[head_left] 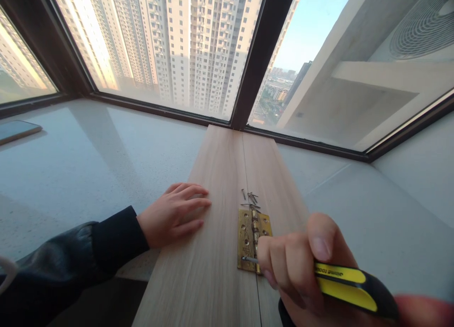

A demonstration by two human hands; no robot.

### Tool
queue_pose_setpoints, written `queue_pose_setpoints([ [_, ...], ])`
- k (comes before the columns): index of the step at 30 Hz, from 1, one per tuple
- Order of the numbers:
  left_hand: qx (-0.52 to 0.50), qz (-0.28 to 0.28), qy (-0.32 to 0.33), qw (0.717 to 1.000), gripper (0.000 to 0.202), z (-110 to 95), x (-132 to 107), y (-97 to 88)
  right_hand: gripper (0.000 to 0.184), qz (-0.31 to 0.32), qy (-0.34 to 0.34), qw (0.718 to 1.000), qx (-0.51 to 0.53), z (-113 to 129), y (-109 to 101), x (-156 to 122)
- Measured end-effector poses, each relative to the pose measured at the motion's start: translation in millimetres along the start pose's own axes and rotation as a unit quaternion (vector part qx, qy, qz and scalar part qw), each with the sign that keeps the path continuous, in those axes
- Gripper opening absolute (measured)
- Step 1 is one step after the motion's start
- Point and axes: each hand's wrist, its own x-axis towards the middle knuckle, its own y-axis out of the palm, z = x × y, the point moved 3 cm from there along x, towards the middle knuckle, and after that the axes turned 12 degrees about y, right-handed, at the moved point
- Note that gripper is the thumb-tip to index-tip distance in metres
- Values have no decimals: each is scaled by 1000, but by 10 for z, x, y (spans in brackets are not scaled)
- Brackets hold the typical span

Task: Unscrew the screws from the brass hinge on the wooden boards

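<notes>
Two light wooden boards [213,251] lie side by side on a pale window sill, their seam running away from me. A brass hinge [246,232] sits across the seam. My right hand [305,265] is closed round a yellow and black screwdriver [351,284], its metal tip resting on the hinge's near left corner. My left hand [173,213] lies flat with fingers stretched out on the left board's edge, holding nothing. Several small screws [250,199] lie loose just beyond the hinge.
A phone [16,131] lies on the sill [88,161] at far left. Dark window frames [253,62] stand behind the boards, with tower blocks outside. An air-conditioner unit [422,22] shows outside at top right.
</notes>
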Motion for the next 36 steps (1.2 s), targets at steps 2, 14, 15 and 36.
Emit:
queue_pose_setpoints([
  [2,4,9,2,1000,34,0,2,-1,43,-51,-26,998,-40,19,-50,-35],
  [14,0,4,3,1000,34,19,-9,21,55,7,-14,999,35,-39,-56,-88],
  [15,2,6,2,1000,33,20,-10,23,56,-14,-21,1000,18,-31,-65,-98],
  [36,-2,1,3,1000,34,18,-6,14,40,-128,-87,986,-59,36,-167,-46],
])
